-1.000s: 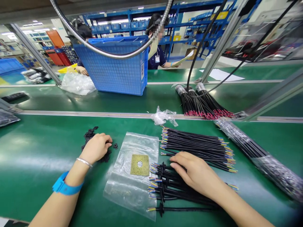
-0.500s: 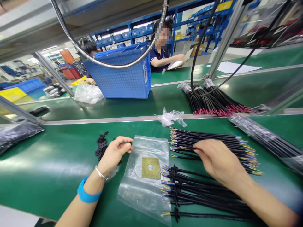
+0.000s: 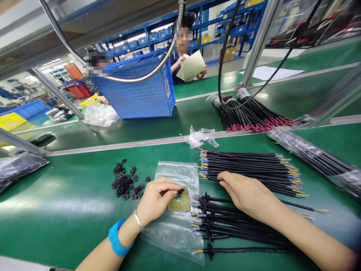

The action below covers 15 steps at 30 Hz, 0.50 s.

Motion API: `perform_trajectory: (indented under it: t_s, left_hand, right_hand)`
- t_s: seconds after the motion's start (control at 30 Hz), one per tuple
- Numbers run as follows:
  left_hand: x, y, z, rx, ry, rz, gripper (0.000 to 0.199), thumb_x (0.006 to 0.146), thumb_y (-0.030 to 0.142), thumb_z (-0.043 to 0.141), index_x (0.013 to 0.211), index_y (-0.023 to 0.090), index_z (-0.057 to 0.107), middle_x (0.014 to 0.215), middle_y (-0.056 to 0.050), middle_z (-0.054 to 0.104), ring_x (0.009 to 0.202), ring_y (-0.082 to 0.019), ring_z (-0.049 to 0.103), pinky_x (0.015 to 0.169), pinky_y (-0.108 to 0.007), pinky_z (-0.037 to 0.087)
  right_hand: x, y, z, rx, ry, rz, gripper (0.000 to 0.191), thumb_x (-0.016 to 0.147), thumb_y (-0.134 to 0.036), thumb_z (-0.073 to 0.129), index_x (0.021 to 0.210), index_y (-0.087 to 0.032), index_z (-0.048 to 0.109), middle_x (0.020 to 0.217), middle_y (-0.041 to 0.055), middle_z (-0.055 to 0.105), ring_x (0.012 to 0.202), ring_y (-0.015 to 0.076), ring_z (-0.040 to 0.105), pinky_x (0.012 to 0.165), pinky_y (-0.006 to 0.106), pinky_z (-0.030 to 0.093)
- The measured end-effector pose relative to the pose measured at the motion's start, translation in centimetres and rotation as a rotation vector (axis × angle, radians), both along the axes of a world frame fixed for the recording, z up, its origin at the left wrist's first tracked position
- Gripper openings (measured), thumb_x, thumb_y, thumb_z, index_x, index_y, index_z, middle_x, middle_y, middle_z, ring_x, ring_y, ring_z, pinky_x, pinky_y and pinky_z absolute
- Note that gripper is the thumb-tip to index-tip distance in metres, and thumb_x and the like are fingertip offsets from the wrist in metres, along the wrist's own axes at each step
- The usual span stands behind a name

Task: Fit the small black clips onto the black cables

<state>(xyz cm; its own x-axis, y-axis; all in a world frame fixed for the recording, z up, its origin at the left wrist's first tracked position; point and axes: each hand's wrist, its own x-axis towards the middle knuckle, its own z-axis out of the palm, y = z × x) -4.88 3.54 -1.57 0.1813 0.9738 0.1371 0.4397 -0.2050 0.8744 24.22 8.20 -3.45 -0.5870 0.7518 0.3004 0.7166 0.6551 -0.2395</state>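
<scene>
My left hand (image 3: 160,196) is closed in a pinch on a small black plastic piece (image 3: 181,191). It holds the piece above a yellowish square pad (image 3: 183,205) with a round hole, lying on a clear plastic bag (image 3: 169,241). My right hand (image 3: 248,192) has its fingers closed on a black cable (image 3: 303,206), whose stripped colored wires show past the wrist; its other end is hidden by the fingers. Behind that hand lies a row of black cables (image 3: 242,162). Nearer me are several cables with black pieces fitted near their ends (image 3: 239,218).
Loose black pieces (image 3: 122,180) lie left of the bag. Crumpled plastic (image 3: 199,137) sits by the metal rail. A bagged cable bundle (image 3: 316,158) and red-tipped cables (image 3: 251,113) are at right. A blue crate (image 3: 138,90) stands behind; two people work beyond it.
My left hand moved right from beside the loose pieces to over the pad, carrying a black piece. My right hand shifted slightly left; a cable now lies apart from the row.
</scene>
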Motion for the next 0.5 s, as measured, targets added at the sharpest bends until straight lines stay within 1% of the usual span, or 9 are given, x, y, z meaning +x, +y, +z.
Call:
perform_trajectory:
  t_s: [0.07, 0.1, 0.17, 0.23, 0.27, 0.3, 0.33, 0.43, 0.5]
  left_hand:
    - [0.8, -0.5, -0.4, 0.259, 0.31, -0.104, 0.025, 0.088, 0.012, 0.054, 0.098, 0.02, 0.074, 0.091, -0.009, 0.075, 0.083, -0.02, 0.068, 0.078, -0.034, 0.055]
    - [1.2, -0.7, -0.5, 0.344, 0.439, -0.156, 0.027, 0.088, 0.011, 0.052, 0.104, 0.02, 0.072, 0.09, -0.009, 0.075, 0.083, -0.02, 0.067, 0.078, -0.035, 0.054]
    - [1.8, -1.2, -0.6, 0.42, 0.626, -0.236, 0.03, 0.088, 0.011, 0.051, 0.113, 0.018, 0.067, 0.089, -0.01, 0.075, 0.08, -0.022, 0.066, 0.074, -0.035, 0.053]
    - [2.2, -1.4, -0.6, 0.392, 0.691, -0.263, 0.033, 0.088, 0.011, 0.052, 0.118, 0.016, 0.063, 0.089, -0.01, 0.074, 0.079, -0.023, 0.065, 0.073, -0.036, 0.052]
    - [2.3, -1.4, -0.5, 0.349, 0.666, -0.244, 0.035, 0.087, 0.011, 0.052, 0.12, 0.017, 0.061, 0.089, -0.01, 0.074, 0.08, -0.024, 0.065, 0.074, -0.037, 0.051]
    - [2.3, -1.4, -0.5, 0.28, 0.6, -0.202, 0.036, 0.086, 0.011, 0.053, 0.12, 0.018, 0.06, 0.088, -0.008, 0.074, 0.081, -0.023, 0.065, 0.075, -0.036, 0.051]
    - [2.3, -1.3, -0.4, 0.188, 0.492, -0.139, 0.036, 0.085, 0.012, 0.054, 0.12, 0.019, 0.058, 0.086, -0.006, 0.073, 0.08, -0.022, 0.065, 0.074, -0.035, 0.05]
    - [2.6, -1.1, -0.1, -0.119, 0.024, 0.091, 0.028, 0.082, 0.016, 0.058, 0.11, 0.019, 0.056, 0.078, 0.0, 0.068, 0.071, -0.016, 0.063, 0.068, -0.028, 0.05]
    - [2.9, -1.1, 0.2, -0.259, -0.248, 0.186, 0.023, 0.08, 0.02, 0.062, 0.103, 0.019, 0.056, 0.074, 0.002, 0.063, 0.065, -0.012, 0.062, 0.064, -0.025, 0.05]
  right_hand:
    - [-0.1, -0.4, 0.2, 0.046, 0.044, 0.004, 0.019, 0.099, -0.021, 0.035, 0.1, -0.02, 0.054, 0.089, 0.005, 0.069, 0.077, 0.0167, 0.066, 0.065, 0.028, 0.048]
    - [-0.2, -0.7, 0.3, 0.075, 0.073, 0.007, 0.019, 0.099, -0.022, 0.036, 0.102, -0.02, 0.054, 0.093, 0.0057, 0.069, 0.08, 0.0168, 0.066, 0.067, 0.028, 0.049]
    - [-0.4, -1.3, 0.7, 0.124, 0.132, 0.028, 0.018, 0.099, -0.023, 0.039, 0.106, -0.019, 0.056, 0.097, 0.0065, 0.069, 0.083, 0.0167, 0.066, 0.071, 0.028, 0.05]
    - [-0.7, -1.9, 1.3, 0.138, 0.181, 0.068, 0.019, 0.099, -0.023, 0.042, 0.108, -0.019, 0.058, 0.095, 0.0059, 0.069, 0.083, 0.016, 0.065, 0.073, 0.028, 0.049]
    - [-0.9, -2.3, 1.5, 0.136, 0.201, 0.093, 0.018, 0.098, -0.023, 0.043, 0.107, -0.019, 0.059, 0.092, 0.0051, 0.068, 0.08, 0.0152, 0.064, 0.072, 0.027, 0.049]
    - [-1.2, -2.6, 1.7, 0.133, 0.221, 0.118, 0.018, 0.098, -0.023, 0.045, 0.106, -0.019, 0.06, 0.087, 0.004, 0.067, 0.076, 0.0142, 0.063, 0.069, 0.026, 0.048]
    - [-1.5, -2.9, 1.9, 0.136, 0.243, 0.136, 0.017, 0.098, -0.022, 0.046, 0.103, -0.019, 0.062, 0.082, 0.003, 0.066, 0.071, 0.0132, 0.061, 0.066, 0.026, 0.046]
    - [-2.4, -3.7, 1.8, 0.172, 0.296, 0.169, 0.016, 0.096, -0.019, 0.048, 0.097, -0.017, 0.064, 0.073, 0.0016, 0.061, 0.062, 0.0122, 0.054, 0.059, 0.026, 0.042]
    - [-2.9, -3.9, 1.5, 0.204, 0.312, 0.175, 0.015, 0.095, -0.017, 0.05, 0.094, -0.016, 0.065, 0.07, 0.0017, 0.059, 0.06, 0.0125, 0.052, 0.058, 0.026, 0.04]
